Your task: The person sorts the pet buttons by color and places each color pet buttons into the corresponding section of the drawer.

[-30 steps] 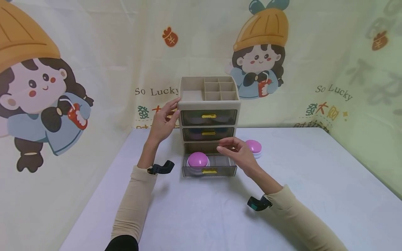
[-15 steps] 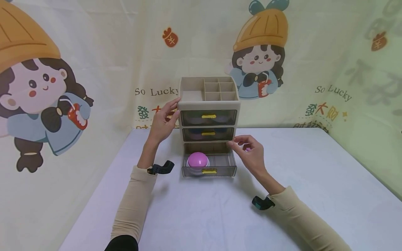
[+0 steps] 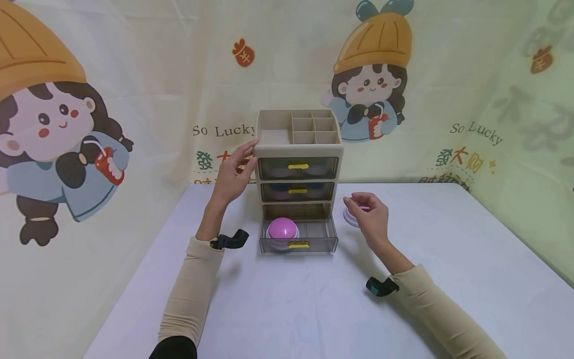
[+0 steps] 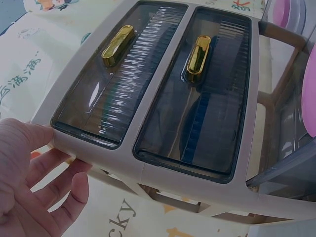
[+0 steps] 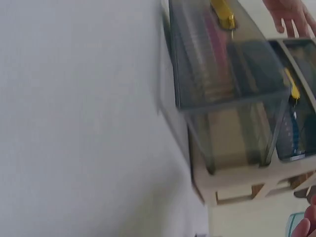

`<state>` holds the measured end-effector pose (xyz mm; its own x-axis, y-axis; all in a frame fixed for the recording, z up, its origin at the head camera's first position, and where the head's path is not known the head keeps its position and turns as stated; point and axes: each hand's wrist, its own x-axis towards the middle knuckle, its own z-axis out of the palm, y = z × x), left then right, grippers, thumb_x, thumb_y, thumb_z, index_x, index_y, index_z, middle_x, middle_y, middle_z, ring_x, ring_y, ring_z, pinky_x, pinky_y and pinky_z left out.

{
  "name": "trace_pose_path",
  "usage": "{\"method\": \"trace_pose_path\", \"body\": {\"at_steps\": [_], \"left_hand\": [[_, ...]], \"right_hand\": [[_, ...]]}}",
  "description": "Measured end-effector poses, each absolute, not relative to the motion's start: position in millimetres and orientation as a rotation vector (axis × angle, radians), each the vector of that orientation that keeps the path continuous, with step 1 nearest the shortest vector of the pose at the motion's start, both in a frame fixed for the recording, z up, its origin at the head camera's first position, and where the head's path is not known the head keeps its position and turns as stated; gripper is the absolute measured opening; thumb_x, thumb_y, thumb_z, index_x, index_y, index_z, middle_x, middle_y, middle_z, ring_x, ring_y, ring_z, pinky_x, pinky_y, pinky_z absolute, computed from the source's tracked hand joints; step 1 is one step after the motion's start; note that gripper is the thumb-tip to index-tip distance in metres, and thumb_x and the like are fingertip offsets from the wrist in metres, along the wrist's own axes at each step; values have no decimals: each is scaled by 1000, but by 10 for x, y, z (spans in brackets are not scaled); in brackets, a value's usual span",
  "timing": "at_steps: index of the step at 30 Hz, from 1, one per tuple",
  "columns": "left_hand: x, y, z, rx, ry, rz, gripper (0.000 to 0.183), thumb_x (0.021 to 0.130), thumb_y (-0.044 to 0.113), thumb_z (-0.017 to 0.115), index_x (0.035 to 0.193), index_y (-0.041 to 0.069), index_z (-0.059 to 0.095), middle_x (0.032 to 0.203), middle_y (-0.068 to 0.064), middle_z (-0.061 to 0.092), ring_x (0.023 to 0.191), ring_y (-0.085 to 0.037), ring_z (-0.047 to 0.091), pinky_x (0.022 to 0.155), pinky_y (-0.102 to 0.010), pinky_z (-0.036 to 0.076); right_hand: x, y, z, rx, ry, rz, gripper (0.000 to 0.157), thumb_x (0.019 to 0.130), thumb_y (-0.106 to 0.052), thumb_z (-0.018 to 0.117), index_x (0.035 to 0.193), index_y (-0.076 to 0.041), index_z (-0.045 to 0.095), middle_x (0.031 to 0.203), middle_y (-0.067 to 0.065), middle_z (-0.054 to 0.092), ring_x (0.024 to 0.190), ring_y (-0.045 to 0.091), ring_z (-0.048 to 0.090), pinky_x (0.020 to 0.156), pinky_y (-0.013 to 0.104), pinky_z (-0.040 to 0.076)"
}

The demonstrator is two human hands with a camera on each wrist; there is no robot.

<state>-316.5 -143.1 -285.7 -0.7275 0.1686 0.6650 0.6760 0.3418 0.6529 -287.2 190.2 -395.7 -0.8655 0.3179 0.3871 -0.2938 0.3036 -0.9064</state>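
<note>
A cream desktop drawer organizer (image 3: 298, 151) stands on the table. Its bottom drawer (image 3: 319, 244) is pulled out and holds a round object with a pink dome and white base (image 3: 282, 228). My left hand (image 3: 234, 174) rests against the organizer's upper left side; in the left wrist view the left hand (image 4: 34, 177) touches the frame's edge. To the right of the organizer, my right hand (image 3: 371, 217) is over a second pink-and-white round object (image 3: 351, 218), partly hiding it. The right fingers are bent and no firm hold shows. Only right fingertips (image 5: 307, 219) enter the right wrist view.
Two upper drawers with gold handles (image 3: 298, 166) are closed, with dark contents behind the smoky fronts. Open compartments (image 3: 314, 127) top the organizer. White cloth covers the table (image 3: 287, 309); a printed curtain (image 3: 287, 55) hangs behind.
My right hand has moved right, from above the pulled-out drawer to the second round object beside the organizer. The left hand has stayed on the organizer's side.
</note>
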Motion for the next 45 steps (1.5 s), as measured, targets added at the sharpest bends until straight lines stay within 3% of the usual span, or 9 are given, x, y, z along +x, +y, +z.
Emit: {"method": "trace_pose_path", "body": {"at_steps": [6, 14, 23, 28, 35, 40, 45], "left_hand": [[-3177, -1430, -2861, -728, -2130, -1364, 45, 103, 3, 56, 147, 3, 52, 146, -20, 57, 116, -42, 66, 81, -31, 51], [-3185, -1437, -2860, -725, -2135, -1358, 45, 103, 3, 56, 147, 3, 52, 146, -20, 57, 116, -42, 66, 81, -33, 51], [-3171, -1430, -2860, -720, -2129, -1383, 45, 103, 3, 56, 148, 3, 52, 147, -19, 56, 117, -43, 65, 84, -46, 53], [-3180, -1428, -2863, -723, -2133, -1366, 45, 102, 2, 57, 147, 2, 52, 147, -20, 56, 116, -42, 65, 83, -45, 53], [-3176, -1434, -2864, -723, -2135, -1369, 45, 102, 2, 57, 147, 2, 52, 147, -20, 56, 117, -42, 65, 83, -42, 53], [-3170, -1434, -2862, -718, -2137, -1377, 45, 103, 3, 57, 148, 4, 52, 147, -19, 56, 117, -42, 65, 82, -36, 52], [-3183, -1432, -2866, -723, -2123, -1369, 45, 103, 3, 57, 147, 3, 53, 146, -20, 57, 116, -43, 66, 82, -43, 53]], "right_hand": [[-2909, 2022, -3993, -146, -2136, 1598, 50, 89, -39, 80, 123, -4, 67, 118, 12, 68, 103, 15, 57, 77, 16, 48], [-2925, 2141, -4031, -151, -2198, 1579, 57, 88, -32, 82, 131, -1, 60, 132, 19, 62, 120, 28, 51, 93, 30, 41], [-2982, 2275, -4095, -22, -2370, 1377, 60, 86, -28, 84, 133, -2, 59, 132, 21, 61, 122, 34, 52, 89, 33, 43], [-3018, 2349, -4093, -11, -2390, 1472, 62, 87, -23, 83, 137, 1, 56, 135, 24, 58, 126, 34, 50, 93, 32, 41], [-3071, 2424, -4090, -14, -2427, 1552, 67, 87, -24, 82, 142, 1, 51, 142, 25, 52, 135, 38, 44, 106, 43, 37], [-3118, 2467, -4104, -13, -2470, 1544, 71, 87, -25, 83, 144, 0, 49, 145, 27, 48, 136, 40, 41, 107, 48, 37], [-3154, 2504, -4112, 0, -2522, 1502, 74, 87, -27, 83, 146, 1, 48, 148, 28, 45, 137, 43, 38, 108, 55, 38]]}}
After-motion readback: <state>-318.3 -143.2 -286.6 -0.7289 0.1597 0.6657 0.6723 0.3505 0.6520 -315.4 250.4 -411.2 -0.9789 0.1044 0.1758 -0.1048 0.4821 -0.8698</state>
